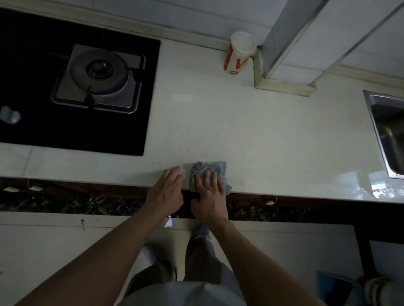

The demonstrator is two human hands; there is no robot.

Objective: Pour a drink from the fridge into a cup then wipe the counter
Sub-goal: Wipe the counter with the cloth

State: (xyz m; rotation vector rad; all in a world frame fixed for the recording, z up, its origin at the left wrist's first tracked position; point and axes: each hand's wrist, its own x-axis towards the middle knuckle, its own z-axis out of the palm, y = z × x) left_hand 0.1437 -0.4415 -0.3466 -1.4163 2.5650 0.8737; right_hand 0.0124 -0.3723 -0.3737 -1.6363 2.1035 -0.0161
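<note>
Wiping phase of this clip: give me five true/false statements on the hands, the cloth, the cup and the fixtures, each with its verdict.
1. The right hand presses flat on the cloth. True.
2. The left hand holds the cup. False: it rests on the counter beside the cloth, far from the cup.
3. The cup lies on its side. False: it stands upright at the back wall.
4. The sink is to the right of the cloth. True.
5. The cloth lies on the stove. False: it lies at the counter's front edge, right of the stove.
</note>
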